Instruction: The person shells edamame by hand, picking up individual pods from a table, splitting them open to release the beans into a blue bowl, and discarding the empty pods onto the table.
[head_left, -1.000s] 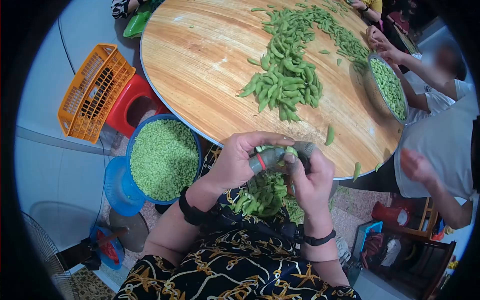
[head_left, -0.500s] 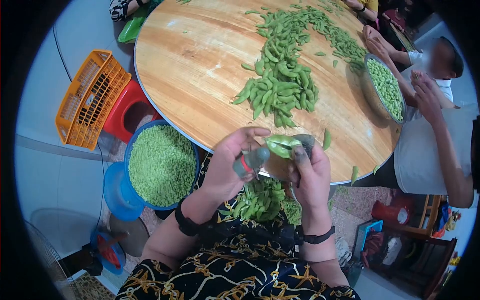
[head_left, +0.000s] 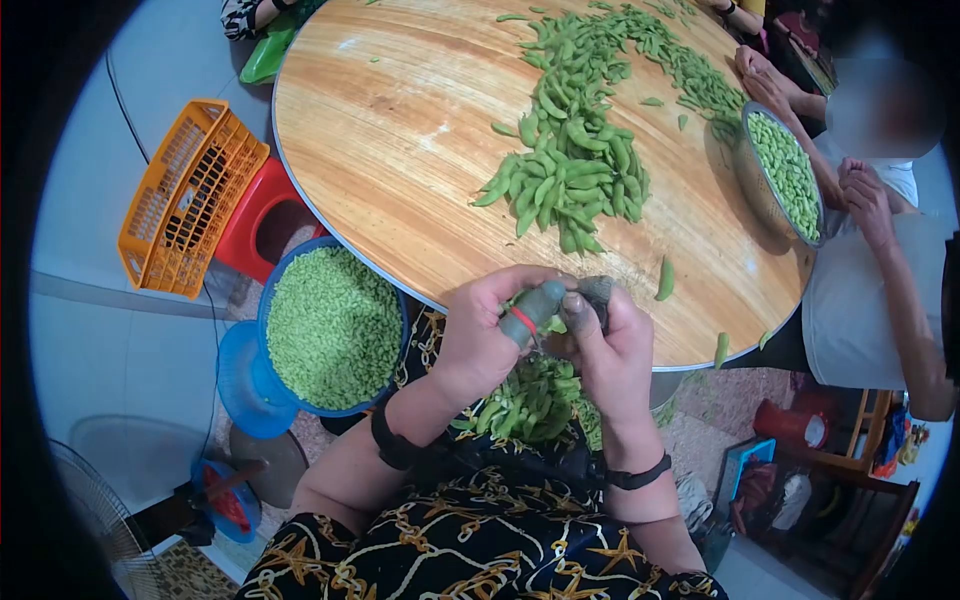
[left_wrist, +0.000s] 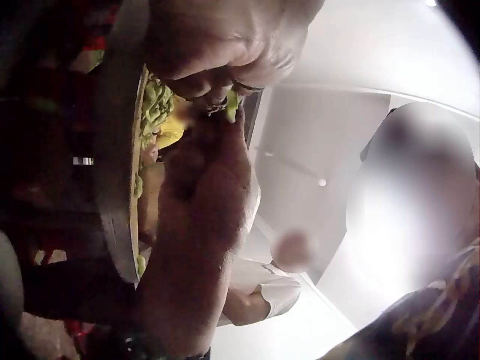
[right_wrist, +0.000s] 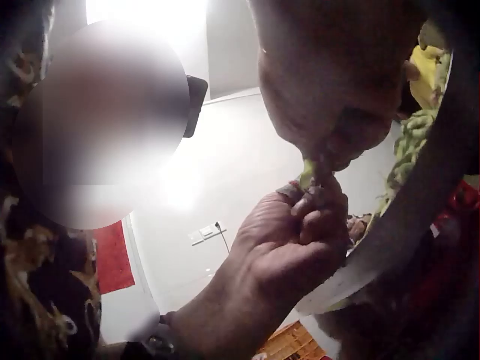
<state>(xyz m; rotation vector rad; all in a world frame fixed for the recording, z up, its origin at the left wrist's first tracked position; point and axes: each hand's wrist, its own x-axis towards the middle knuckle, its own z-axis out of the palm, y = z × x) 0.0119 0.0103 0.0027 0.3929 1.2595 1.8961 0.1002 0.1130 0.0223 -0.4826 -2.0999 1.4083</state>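
Note:
Over the table's near edge, my left hand [head_left: 478,335] and right hand [head_left: 618,350] meet fingertip to fingertip. Between them they pinch a green soybean pod [right_wrist: 307,174], mostly hidden by fingers in the head view. A grey cover with a red band [head_left: 525,318] wraps one left digit; dark covering [head_left: 597,292] shows on a right finger. Below the hands, a bunch of pods [head_left: 535,400] sits at my lap. On the round wooden table [head_left: 400,170], a heap of pods [head_left: 575,180] stretches away, with one loose pod [head_left: 666,278] near my right hand.
At my left stands a blue basin [head_left: 264,330] full of shelled beans, near a red stool [head_left: 245,215] and an orange crate [head_left: 150,230]. A metal colander [head_left: 765,195] of beans stands at the table's right, beside a person in a pale shirt [head_left: 865,300]. A fan [head_left: 95,510] is lower left.
Half a second ago the right hand held a split pod with the left thumb apart from it. Now the hands have come together again around a pod. The seated person's hands at right have shifted.

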